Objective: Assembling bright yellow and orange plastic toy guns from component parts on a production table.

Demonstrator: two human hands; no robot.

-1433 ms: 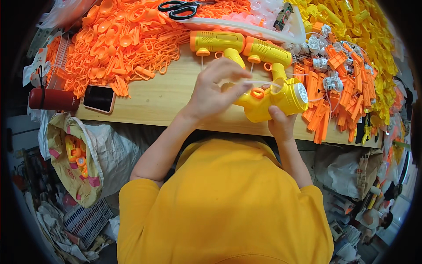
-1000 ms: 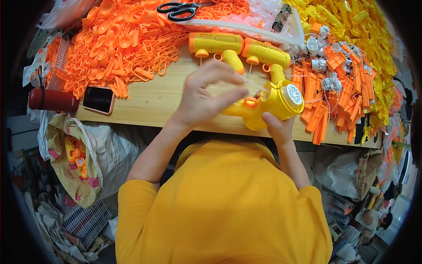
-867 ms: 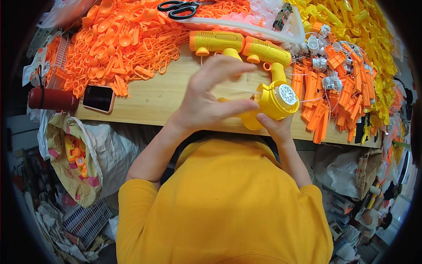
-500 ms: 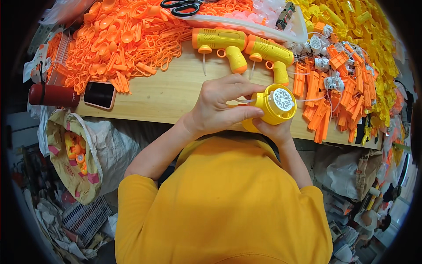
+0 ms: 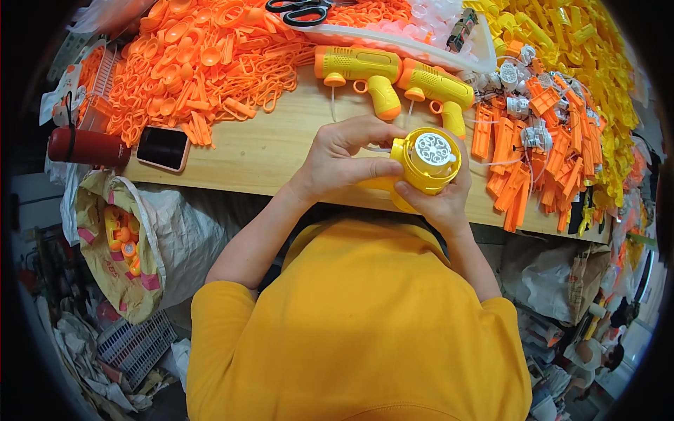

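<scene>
Yellow toy's body largely hidden behind both hands

Two toy guns lie on the table at twelve o'clock. The phone sits at ten, with the bottle just left of it.

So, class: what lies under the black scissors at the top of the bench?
The black scissors rest on a heap of orange plastic parts beside a clear plastic bag. Whatever lies deeper in the heap, and the wooden bench beneath it, is covered.
</scene>
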